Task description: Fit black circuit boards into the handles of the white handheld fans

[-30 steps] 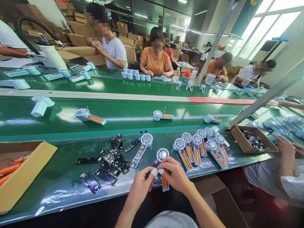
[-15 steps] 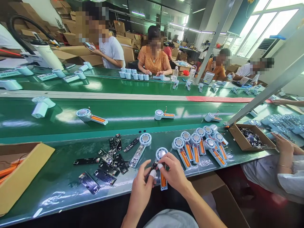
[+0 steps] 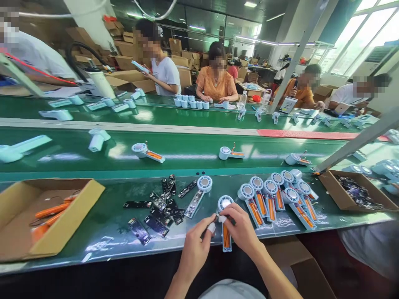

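Note:
A light blue handheld fan (image 3: 225, 203) lies before me at the table's near edge, its handle exposed with an orange battery (image 3: 226, 237) inside. My left hand (image 3: 198, 243) is closed in a pinch left of the handle; the circuit board seen in it earlier is now hidden by the fingers. My right hand (image 3: 239, 226) pinches over the fan's neck, fingertips close to the left ones; what it holds is too small to make out. White covers show on some fingertips. Another fan (image 3: 205, 183), with a board in its handle, lies just beyond my left hand.
Loose circuit boards (image 3: 158, 222) are piled on the left. A cardboard box (image 3: 62, 245) holds orange batteries. Several fans (image 3: 270, 187) with batteries cluster at right, beside a box of boards (image 3: 327, 182). More fans sit on the green belt (image 3: 187, 153). Co-workers sit opposite.
The view has swung left, so everything appears further right. My hands stay at the same fan, fingertips closer together, and the circuit board in my left hand has gone out of sight.

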Demonstrator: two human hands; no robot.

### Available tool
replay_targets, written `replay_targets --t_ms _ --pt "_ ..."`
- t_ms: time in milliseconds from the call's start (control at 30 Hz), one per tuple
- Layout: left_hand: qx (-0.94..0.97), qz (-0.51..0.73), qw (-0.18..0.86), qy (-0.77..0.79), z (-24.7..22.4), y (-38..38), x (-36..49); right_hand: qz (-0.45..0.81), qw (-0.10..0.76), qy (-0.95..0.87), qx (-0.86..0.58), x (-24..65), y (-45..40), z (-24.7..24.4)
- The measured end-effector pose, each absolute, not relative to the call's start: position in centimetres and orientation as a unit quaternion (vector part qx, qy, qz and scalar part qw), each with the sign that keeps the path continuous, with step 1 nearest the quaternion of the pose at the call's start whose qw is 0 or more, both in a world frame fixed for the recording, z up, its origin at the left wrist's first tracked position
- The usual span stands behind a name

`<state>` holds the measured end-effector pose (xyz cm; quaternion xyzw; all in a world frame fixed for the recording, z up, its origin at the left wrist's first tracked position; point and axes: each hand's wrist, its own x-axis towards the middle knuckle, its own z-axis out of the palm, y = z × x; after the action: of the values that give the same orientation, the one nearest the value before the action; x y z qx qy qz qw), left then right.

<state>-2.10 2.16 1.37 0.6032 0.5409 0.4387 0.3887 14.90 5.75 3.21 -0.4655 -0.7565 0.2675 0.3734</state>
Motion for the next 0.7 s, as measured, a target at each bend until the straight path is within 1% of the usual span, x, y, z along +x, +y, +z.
replay_targets --t_ms 100,200,400,500,567,633,700 --pt "0.582 0.428 0.456 0.519 2.2 2.9 -2.5 0.327 0.366 -0.746 -0.449 15.6 6.3 3.4" --pt "0.578 0.42 0.476 0.513 2.4 3.5 -2.6 0.363 0.349 -0.741 -0.444 15.7 6.6 3.8" --pt "0.572 0.412 0.494 0.509 2.1 3.8 -2.7 0.344 0.353 -0.728 -0.477 15.3 6.5 4.5" --pt "0.575 0.377 0.475 0.549 1.8 3.3 -3.3 0.327 0.36 -0.709 -0.511 16.4 5.9 4.6" --pt "0.585 0.336 0.462 0.576 1.5 2.7 -3.7 0.305 0.335 -0.69 -0.565 17.3 5.1 4.4" --pt "0.6 0.306 0.46 0.579 1.2 2.3 -3.9 0.301 0.275 -0.689 -0.599 17.8 4.1 4.2" --pt "0.611 0.295 0.452 0.579 0.9 1.9 -3.8 0.316 0.212 -0.707 -0.596 17.8 3.3 4.2"
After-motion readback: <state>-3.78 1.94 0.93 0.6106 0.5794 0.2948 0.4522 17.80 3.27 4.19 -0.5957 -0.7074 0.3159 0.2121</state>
